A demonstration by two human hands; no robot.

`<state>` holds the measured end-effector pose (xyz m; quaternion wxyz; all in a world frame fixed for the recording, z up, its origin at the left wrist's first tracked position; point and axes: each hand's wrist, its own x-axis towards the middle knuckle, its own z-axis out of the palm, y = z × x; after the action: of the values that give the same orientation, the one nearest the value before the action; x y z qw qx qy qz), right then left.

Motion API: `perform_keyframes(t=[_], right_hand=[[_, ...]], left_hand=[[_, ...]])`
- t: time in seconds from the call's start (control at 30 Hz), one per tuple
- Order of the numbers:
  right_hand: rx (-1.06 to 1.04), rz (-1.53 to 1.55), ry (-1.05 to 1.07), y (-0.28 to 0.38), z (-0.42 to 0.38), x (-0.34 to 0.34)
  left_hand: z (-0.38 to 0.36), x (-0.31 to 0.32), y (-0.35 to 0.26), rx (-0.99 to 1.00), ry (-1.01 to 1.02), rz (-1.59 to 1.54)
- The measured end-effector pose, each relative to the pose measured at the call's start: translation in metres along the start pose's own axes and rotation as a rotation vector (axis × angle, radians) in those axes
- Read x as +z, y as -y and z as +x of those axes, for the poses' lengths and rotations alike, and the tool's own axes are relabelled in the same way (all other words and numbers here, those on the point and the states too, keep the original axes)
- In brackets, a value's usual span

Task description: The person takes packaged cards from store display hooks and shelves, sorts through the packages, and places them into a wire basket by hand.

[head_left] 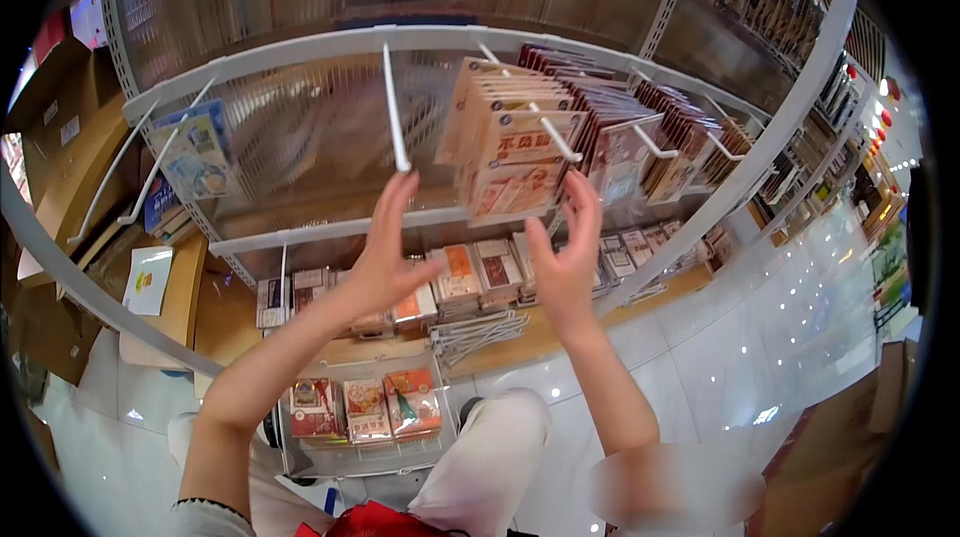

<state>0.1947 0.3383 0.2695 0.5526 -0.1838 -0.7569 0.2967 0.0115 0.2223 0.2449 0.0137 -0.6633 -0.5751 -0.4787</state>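
Note:
My left hand (385, 257) is raised with its fingers apart and holds nothing; its fingertips are at the lower end of a bare white hook (396, 117). My right hand (568, 262) has its thumb and fingers apart, with nothing between them, just below the tip of another hook. That hook bears a row of orange-and-cream packets (520, 165), just above and left of my right hand. Dark red packets (615, 152) hang on the hook to the right.
Stacked packs (457, 275) line the lower shelf, with loose white hooks (480, 335) at its edge. A clear bin (367, 455) of packs stands below. Blue packets (195, 152) hang at left. Cardboard boxes (835, 447) are at lower right.

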Motion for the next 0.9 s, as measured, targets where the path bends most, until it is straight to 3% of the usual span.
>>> perform_keyframes(t=[0.1, 0.2, 0.3, 0.4, 0.53, 0.7, 0.9], right_hand=[[0.008, 0.036, 0.053, -0.005, 0.008, 0.009], [0.019, 0.087, 0.054, -0.005, 0.016, 0.012], [0.056, 0.095, 0.068, -0.006, 0.018, 0.009], [0.063, 0.05, 0.096, -0.008, 0.018, 0.008], [0.083, -0.002, 0.123, 0.0, 0.013, 0.002], [0.059, -0.008, 0.077, -0.001, 0.004, -0.003], [0.272, 0.474, 0.201, 0.011, 0.002, -0.02]], left_hand=[[0.075, 0.029, 0.019, -0.047, -0.246, -0.228], [0.114, 0.037, 0.029, -0.019, -0.23, -0.639], [0.111, 0.036, 0.026, -0.023, -0.078, -0.786], [0.101, 0.041, 0.013, 0.046, -0.059, -0.73], [0.096, 0.038, -0.019, -0.107, -0.085, -0.554], [0.091, 0.036, -0.036, -0.151, -0.128, -0.586], [0.077, 0.027, -0.061, -0.249, -0.033, -0.664]])
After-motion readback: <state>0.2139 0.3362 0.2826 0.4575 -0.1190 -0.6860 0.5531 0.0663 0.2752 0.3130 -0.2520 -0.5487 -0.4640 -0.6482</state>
